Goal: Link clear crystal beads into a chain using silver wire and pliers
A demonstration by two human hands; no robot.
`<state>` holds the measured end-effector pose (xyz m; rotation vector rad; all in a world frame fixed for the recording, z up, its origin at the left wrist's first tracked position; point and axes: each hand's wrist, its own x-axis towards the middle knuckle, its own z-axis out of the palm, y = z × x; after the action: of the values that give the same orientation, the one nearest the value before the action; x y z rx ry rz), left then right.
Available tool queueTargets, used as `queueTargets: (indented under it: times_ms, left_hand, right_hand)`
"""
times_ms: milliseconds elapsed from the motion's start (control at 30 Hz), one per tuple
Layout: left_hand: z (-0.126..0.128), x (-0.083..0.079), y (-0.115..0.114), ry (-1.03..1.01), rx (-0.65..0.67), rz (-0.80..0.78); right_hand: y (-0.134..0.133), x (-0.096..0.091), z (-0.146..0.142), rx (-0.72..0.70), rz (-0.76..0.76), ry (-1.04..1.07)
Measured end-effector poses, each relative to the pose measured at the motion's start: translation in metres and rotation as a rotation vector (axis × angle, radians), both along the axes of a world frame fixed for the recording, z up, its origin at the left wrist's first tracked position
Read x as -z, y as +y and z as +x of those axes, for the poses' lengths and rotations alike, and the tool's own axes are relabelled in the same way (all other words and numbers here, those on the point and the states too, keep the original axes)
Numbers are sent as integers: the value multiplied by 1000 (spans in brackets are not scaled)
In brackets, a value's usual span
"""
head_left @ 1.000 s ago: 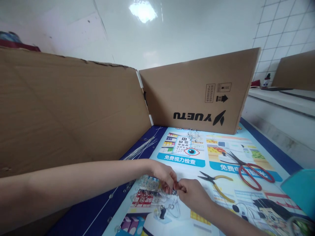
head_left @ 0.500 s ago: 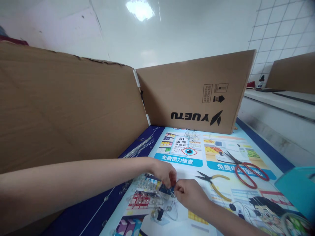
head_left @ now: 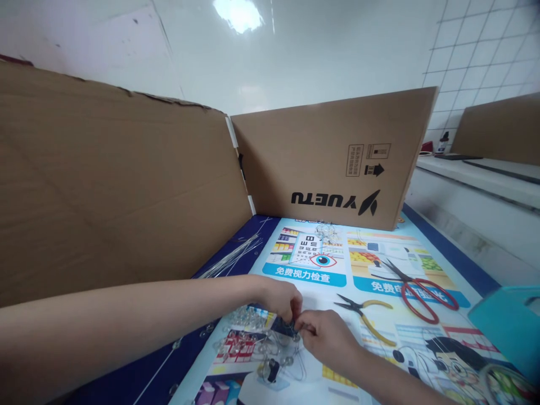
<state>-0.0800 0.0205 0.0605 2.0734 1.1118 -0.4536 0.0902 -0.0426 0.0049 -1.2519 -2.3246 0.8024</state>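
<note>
My left hand (head_left: 282, 298) reaches in from the left, its fingers closed in a pinch and pointing down. My right hand (head_left: 328, 336) meets it from the lower right, thumb and forefinger also pinched. A thin wire (head_left: 302, 368) curves down in a loop from between the fingertips. Its held ends are too small to make out. Below and left of my hands, clear round beads (head_left: 247, 319) lie in a loose cluster. Closer to me, a small dark piece (head_left: 273, 370) rests among clear beads and wire.
Yellow-handled pliers (head_left: 367, 315) and red-handled scissors (head_left: 419, 289) lie open to the right. Straight wires (head_left: 232, 256) lie at the left rear. A wire coil (head_left: 327, 230) is farther back. Cardboard panels (head_left: 329, 163) wall the back and left. A turquoise container (head_left: 506, 326) stands at right.
Both hands stay together, with the fingertips shifted slightly down and the right hand a little to the left. The pliers, scissors and beads have not been moved.
</note>
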Motion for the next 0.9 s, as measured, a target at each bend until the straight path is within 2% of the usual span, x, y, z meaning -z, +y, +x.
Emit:
queueTargets:
  times_ms: [367,500,733,900]
  left_hand:
    - [-3,4,-1,5,-2,27]
    - [0,1,-6,21,8,56]
    - [7,-7,-13,62,52,55]
    - [13,-7,-17,132,78,134]
  right_hand:
    - [-1,-5,0,-68,17,-52]
    - [-1,-7,1,-46,2,-52]
    - [0,-5,2,-93,-31,-6]
    - [0,-3,3,-125,-40,-36]
